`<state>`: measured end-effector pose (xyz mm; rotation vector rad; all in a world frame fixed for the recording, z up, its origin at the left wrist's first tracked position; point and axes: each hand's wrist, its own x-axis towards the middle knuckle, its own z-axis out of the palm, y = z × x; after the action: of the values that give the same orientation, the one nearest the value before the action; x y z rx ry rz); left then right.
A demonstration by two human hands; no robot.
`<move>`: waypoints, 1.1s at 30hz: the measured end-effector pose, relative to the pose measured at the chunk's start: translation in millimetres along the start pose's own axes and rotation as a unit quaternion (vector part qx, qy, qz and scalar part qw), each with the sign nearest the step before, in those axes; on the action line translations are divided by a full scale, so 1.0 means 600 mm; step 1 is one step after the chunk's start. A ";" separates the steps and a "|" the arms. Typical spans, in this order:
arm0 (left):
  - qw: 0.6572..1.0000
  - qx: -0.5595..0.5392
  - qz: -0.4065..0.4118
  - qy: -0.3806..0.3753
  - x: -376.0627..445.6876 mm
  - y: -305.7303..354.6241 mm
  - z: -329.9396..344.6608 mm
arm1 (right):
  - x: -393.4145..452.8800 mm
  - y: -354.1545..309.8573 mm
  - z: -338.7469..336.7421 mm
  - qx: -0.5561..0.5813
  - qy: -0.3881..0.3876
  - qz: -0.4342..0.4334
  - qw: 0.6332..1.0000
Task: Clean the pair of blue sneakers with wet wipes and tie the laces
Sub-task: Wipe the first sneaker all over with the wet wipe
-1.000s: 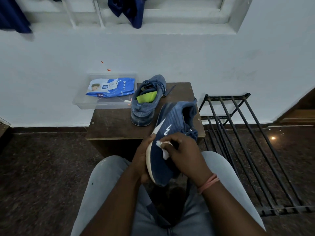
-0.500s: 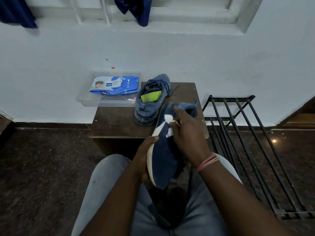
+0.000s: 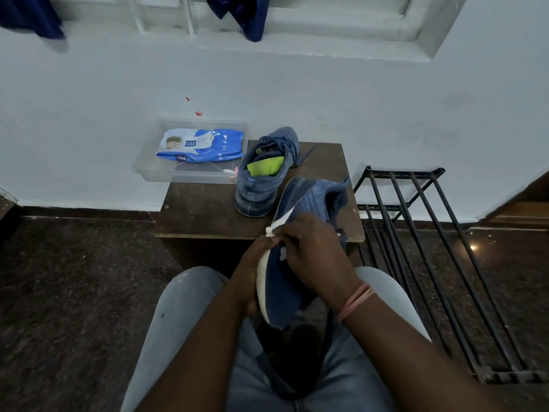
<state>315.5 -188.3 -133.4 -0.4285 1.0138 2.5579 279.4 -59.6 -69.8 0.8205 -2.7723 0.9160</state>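
Far left, dark blue cloth (image 3: 32, 16) hangs at the top of the white wall, a second piece (image 3: 246, 16) drapes off the window ledge further right. Clear plastic tray (image 3: 154, 171) sits half on the far-left corner of the brown wooden table (image 3: 202, 209), overhanging its left edge, against the wall. Pack of wet wipes (image 3: 202, 144) lies flat inside the tray. Just right of the tray, first sneaker (image 3: 264, 171) stands upright on the table, heel toward the camera, toe toward the wall, green insole showing, laces loose at the far end. Near centre, over the person's lap in grey jeans (image 3: 178, 316), left hand (image 3: 249, 278) grips the second sneaker (image 3: 285, 286) from the sole side, fingers curled round the white sole edge. That sneaker is held on its side, toe down toward the lap, heel opening up and away over the near-right table edge. Right hand (image 3: 315, 260) lies over the blue upper, fingers curled, pinching a white wet wipe (image 3: 274, 227) against the sneaker near the white side stripe, close to the left thumb. Pink band (image 3: 355, 301) on the right wrist. Far right, black metal rack (image 3: 439, 263) lies on the dark floor beside the table.
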 end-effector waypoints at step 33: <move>0.999 -0.018 0.039 -0.004 0.009 -0.010 -0.011 | 0.018 0.003 0.049 0.069 0.142 0.162 0.974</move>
<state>314.3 -187.6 -143.9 -0.3945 1.0006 2.6496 271.4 -80.3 -92.0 0.2241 -2.6491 1.1846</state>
